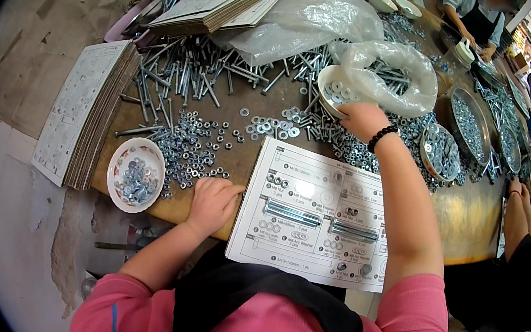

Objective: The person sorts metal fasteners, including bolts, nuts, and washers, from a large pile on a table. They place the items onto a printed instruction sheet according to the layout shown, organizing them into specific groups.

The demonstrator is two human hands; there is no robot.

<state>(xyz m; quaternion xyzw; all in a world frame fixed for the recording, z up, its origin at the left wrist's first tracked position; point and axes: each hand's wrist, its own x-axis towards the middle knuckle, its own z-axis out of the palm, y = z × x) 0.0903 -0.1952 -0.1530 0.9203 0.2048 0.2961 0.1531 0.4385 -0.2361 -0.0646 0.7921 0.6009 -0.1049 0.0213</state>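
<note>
My right hand (361, 120) is bent over the near right rim of a white bowl (326, 79) of flat washers. Its fingers are closed, and what they pinch is hidden. By the left edge of a printed hardware card (295, 265), my left hand (214, 203) rests with curled fingers near loose hex nuts (189, 155); whether it holds anything does not show. Long bolts (292, 215) lie side by side on the card, with a second group of bolts (353, 230) to their right. A few nuts (277, 180) sit on printed spots above them.
A scalloped bowl (116, 175) of small metal parts stands at the left table edge. Stacks of printed cards (76, 112), heaped bolts (190, 77) and plastic bags (313, 20) crowd the back. Another bowl of washers (440, 152) is rightward. Co-workers' hands (516, 191) show at right.
</note>
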